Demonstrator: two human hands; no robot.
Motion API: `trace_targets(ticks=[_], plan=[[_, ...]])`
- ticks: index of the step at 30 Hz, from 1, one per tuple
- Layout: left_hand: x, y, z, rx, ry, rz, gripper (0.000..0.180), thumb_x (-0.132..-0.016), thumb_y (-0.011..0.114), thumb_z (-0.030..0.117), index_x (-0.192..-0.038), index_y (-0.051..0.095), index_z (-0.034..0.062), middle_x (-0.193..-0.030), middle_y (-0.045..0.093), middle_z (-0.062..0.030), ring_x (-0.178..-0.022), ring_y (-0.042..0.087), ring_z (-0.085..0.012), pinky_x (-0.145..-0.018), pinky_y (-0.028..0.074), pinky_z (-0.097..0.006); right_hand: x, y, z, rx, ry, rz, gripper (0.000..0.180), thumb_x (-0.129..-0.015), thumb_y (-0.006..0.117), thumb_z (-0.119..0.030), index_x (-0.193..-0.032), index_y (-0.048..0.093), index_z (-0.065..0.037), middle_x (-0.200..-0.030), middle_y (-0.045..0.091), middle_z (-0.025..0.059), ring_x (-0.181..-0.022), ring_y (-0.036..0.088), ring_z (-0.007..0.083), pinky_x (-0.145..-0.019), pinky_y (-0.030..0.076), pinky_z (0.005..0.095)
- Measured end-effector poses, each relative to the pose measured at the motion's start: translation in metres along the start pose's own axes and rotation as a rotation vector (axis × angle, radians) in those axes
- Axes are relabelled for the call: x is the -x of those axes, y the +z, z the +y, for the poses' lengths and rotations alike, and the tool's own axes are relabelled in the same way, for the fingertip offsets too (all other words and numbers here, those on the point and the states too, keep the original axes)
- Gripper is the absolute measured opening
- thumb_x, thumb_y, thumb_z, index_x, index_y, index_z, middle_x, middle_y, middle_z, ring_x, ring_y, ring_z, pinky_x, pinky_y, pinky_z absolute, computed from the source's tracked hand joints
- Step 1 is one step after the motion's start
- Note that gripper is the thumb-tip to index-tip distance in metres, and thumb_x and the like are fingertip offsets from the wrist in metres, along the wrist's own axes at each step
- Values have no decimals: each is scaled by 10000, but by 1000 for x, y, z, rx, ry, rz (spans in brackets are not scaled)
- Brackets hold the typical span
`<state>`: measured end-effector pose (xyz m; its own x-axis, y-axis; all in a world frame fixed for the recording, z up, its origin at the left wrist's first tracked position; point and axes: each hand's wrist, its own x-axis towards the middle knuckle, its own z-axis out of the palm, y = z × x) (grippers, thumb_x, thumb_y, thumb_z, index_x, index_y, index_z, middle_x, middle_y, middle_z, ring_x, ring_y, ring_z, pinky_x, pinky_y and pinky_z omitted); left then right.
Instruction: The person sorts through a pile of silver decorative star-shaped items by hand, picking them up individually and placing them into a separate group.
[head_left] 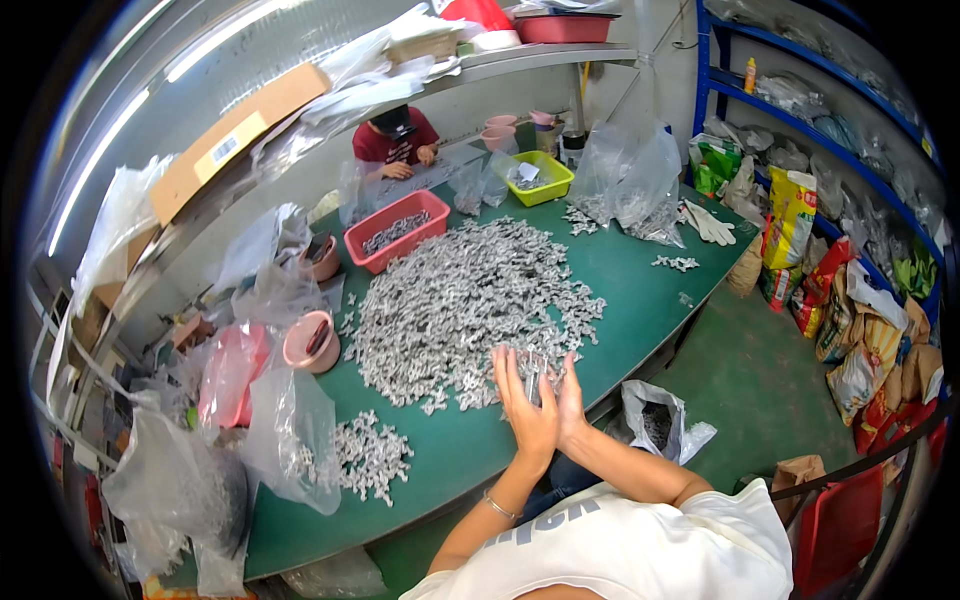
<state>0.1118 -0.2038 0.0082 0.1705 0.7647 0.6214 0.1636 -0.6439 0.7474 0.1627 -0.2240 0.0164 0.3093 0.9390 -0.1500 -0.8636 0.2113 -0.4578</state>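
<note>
A broad heap of small grey metal castings (460,300) spreads over the green table (640,290). At its near edge, my left hand (527,408) and my right hand (572,408) come together at the palms, with fingers pointing away from me. Between them they cup a few of the grey metal castings (535,386), partly hidden by my fingers. A smaller pile of the castings (370,456) lies to the left, beside a clear plastic bag (290,435).
Beyond the heap stand a red basin (440,210) and a yellow-green basket (566,178). A pink bucket (296,350) is at left; white gloves (708,222) lie at right. Another person (425,130) works across the table. An open bag (678,440) sits below the near edge.
</note>
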Motion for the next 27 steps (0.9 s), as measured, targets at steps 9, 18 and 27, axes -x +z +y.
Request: trace_targets(ticks=[9,18,27], plan=[[-16,69,-8,224,182,128,440,-804,403,-93,-1239,357,-43,-1365,272,-197,-1332,181,-341,-1063,202,-453,-49,-44,-53,-170,-27,109,564,-868,326,-620,-1058,511,-123,-909,603,86,-747,558,204,-685,491,363],[-51,1,-41,42,420,516,277,-811,457,-57,-1078,513,-5,-1256,428,-173,-1253,338,-323,-1068,248,-456,-109,-83,-149,-467,3,-64,402,-869,402,-518,-965,550,-156,-809,573,74,-501,449,164,-376,320,260],[-41,-69,-64,-362,180,793,334,-860,403,-45,-1192,416,-71,-1286,389,-169,-1152,427,-272,-1002,339,-374,-183,-59,-414,-109,-379,-132,268,-872,416,-339,-902,543,-105,-774,596,60,-477,472,165,-348,331,262]])
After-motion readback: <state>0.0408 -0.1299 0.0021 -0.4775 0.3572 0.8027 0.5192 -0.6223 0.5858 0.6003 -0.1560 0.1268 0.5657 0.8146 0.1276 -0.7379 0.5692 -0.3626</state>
